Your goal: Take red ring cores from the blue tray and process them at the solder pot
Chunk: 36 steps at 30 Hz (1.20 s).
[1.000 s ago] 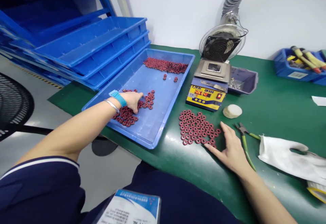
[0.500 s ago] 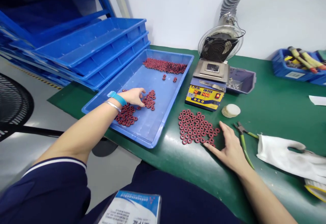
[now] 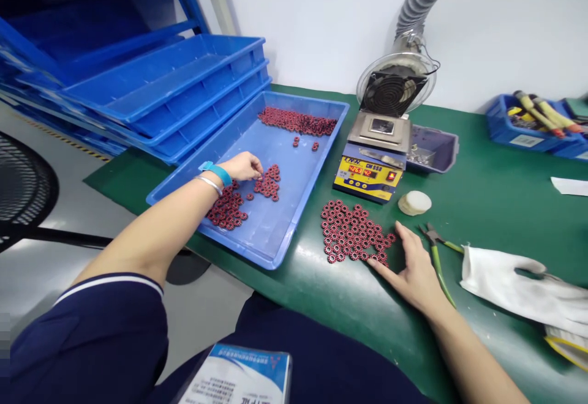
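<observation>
My left hand (image 3: 242,166), with a blue band and a silver bangle at the wrist, is inside the blue tray (image 3: 275,242). Its fingertips are pinched together at the edge of a small cluster of red toothed rings (image 3: 267,185); whatever is between them is too small to make out. Beneath that wrist lies another heap of these rings (image 3: 227,208). On the green table, my right hand (image 3: 416,269) rests open, thumb and index finger spread against the right edge of a flat patch of red rings (image 3: 351,231).
More rings (image 3: 296,121) line the tray's far end. Behind the patch stands a yellow-fronted solder pot (image 3: 367,174) with a purple bin (image 3: 434,147) beside it. A white round block (image 3: 414,202), green-handled cutters (image 3: 436,257) and a white glove (image 3: 509,278) lie rightward. Blue trays (image 3: 184,98) are stacked at left.
My left hand has drawn back slightly from the small cluster, and its spread fingers have closed into a pinch. My right hand stays at the patch of rings.
</observation>
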Each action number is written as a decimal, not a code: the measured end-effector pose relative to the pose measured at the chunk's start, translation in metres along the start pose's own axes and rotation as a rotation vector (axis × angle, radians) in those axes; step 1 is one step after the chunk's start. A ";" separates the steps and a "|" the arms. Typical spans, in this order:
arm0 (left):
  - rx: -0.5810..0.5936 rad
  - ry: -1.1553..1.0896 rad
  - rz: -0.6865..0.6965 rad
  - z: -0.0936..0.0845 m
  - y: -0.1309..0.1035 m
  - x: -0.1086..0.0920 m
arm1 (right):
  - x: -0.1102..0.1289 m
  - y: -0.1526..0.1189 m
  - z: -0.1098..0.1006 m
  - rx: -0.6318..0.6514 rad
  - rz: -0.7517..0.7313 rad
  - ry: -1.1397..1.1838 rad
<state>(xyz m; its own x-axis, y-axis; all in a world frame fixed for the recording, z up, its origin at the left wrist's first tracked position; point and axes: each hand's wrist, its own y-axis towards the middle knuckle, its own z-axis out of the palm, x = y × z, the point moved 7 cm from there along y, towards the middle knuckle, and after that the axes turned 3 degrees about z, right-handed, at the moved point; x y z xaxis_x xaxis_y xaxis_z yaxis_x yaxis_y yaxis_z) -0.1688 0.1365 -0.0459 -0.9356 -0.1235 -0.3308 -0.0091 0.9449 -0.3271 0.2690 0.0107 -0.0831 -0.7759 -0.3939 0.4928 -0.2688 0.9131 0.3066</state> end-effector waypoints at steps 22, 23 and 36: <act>-0.007 0.003 -0.037 -0.005 -0.027 0.003 | 0.001 0.001 -0.001 0.011 -0.005 -0.008; 0.005 0.039 -0.024 -0.006 -0.033 0.002 | 0.000 0.001 -0.001 0.011 -0.007 -0.006; -0.031 0.188 -0.063 0.018 -0.044 -0.025 | -0.001 0.001 -0.001 0.018 0.001 0.007</act>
<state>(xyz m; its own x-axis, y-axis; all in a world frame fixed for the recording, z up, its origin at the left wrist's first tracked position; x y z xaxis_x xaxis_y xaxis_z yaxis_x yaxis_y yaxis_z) -0.1382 0.0925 -0.0395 -0.9822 -0.1270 -0.1382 -0.0782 0.9462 -0.3139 0.2702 0.0117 -0.0820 -0.7721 -0.3933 0.4993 -0.2780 0.9154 0.2911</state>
